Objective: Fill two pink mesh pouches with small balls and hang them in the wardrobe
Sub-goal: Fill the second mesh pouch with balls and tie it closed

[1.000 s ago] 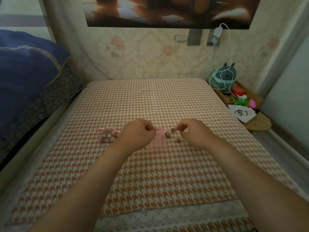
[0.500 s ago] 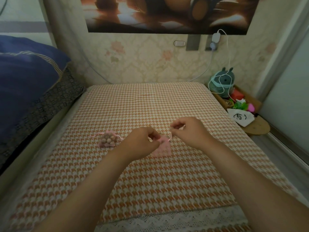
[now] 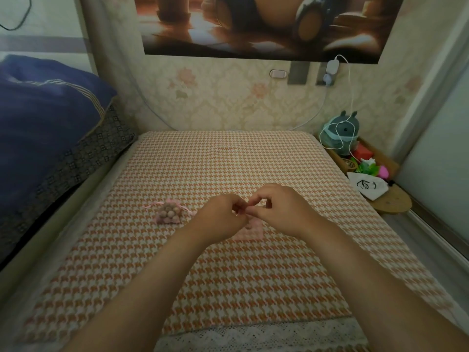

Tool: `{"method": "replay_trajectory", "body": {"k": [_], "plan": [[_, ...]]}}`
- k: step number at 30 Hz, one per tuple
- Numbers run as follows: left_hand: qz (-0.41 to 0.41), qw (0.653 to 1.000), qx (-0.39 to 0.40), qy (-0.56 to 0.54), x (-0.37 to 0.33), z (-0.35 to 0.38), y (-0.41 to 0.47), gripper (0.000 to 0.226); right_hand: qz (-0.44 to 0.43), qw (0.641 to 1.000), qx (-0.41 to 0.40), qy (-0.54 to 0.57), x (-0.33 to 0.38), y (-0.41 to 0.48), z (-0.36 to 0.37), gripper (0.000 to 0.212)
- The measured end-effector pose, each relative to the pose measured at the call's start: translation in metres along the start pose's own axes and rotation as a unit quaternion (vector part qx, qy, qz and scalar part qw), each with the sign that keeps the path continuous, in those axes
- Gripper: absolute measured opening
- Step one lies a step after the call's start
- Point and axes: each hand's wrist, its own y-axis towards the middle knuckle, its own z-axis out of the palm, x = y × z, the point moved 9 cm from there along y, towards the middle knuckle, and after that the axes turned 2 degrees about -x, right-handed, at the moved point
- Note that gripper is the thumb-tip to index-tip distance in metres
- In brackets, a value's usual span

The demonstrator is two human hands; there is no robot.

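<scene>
Pink mesh, bulging with small balls (image 3: pixel 169 214), is what I see first: the filled pouch (image 3: pixel 162 221) lies on the bed (image 3: pixel 228 161) at left, well apart from the hands, its ribbon trailing to either side. I judge it light but lumpy and shifting, so the cord at the neck is the place to take it, not the belly.

Just right of it, my left hand (image 3: pixel 220 215) has its fingers (image 3: pixel 237 208) curled in, pinching the top of the flat pouch (image 3: pixel 250 231), which lies limp below and between both hands. It looks soft, thin and nearly weightless, and its mouth would likely sag shut unless the rim is held apart.

My right hand (image 3: pixel 281 212) meets the left with thumb and forefinger pressed together at that same mouth; whether they nip mesh or drawstring I cannot tell.
</scene>
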Motion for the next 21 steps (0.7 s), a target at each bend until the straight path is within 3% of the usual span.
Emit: {"method": "replay_trajectory", "body": {"k": [9,13,17,21], "plan": [[0.014,0.999,0.002,-0.036,0.003,0.002,0.012,0.017,0.101,0.995,0.001,-0.02,-0.016,0.011,0.001,0.012],[0.008,0.989,-0.049,-0.137,0.011,-0.009,0.022,0.017,0.12,0.992,-0.014,-0.03,-0.02,0.016,-0.004,0.017],[-0.026,0.993,-0.112,-0.039,0.039,-0.014,0.033,0.022,0.112,0.994,-0.016,0.008,-0.024,0.017,-0.007,0.015],[-0.011,0.996,-0.044,0.075,0.054,0.016,0.041,0.025,0.087,0.996,0.008,-0.001,-0.022,0.016,-0.003,0.027]]}}
